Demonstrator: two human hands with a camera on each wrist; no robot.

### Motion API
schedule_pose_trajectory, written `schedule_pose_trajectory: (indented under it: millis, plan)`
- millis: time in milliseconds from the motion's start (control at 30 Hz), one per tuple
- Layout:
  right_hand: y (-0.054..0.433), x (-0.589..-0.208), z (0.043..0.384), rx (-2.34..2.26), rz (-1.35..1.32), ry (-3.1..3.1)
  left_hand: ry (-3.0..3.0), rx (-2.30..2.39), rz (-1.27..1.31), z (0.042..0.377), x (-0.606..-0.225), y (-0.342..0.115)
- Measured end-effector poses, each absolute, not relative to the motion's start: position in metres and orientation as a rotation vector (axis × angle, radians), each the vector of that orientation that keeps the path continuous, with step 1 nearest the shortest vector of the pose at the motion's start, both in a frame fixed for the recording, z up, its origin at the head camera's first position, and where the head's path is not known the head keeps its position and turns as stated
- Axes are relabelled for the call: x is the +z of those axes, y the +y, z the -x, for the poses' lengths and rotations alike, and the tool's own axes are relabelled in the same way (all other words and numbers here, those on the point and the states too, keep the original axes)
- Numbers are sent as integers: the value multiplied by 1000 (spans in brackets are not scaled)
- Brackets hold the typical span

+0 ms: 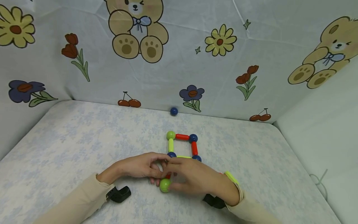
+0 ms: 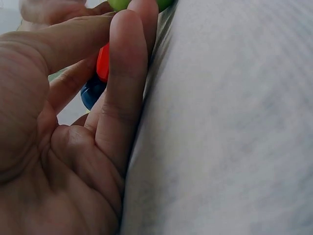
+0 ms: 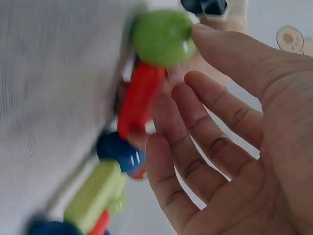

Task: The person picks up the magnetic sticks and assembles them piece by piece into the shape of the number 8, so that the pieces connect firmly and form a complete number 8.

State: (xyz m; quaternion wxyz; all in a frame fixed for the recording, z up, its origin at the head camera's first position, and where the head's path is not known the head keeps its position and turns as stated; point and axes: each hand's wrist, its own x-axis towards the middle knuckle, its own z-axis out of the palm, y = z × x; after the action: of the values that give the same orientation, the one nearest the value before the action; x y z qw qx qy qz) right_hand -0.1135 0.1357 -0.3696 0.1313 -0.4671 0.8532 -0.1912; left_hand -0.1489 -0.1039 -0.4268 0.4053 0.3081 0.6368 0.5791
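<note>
I see the left hand (image 1: pixel 137 166) pinching a red rod (image 3: pixel 142 95) on the bench (image 1: pixel 84 133), between green ball (image 1: pixel 165 185) and blue ball (image 3: pixel 120 151); right hand (image 1: pixel 195 175) loosely spread, thumb at the green ball.

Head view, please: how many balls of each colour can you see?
Blue balls: 4
Green balls: 2
Total: 6 balls in sight; any hidden ones I can't count.
</note>
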Motion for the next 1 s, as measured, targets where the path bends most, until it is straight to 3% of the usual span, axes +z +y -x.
schedule_pose_trajectory:
  millis: [400, 1000]
  plan:
    - [179, -356, 149, -444, 1042, 2600, 1653, 1445, -738, 147, -424, -102]
    - [185, -368, 160, -375, 1067, 2602, 1677, 1449, -742, 145, -422, -101]
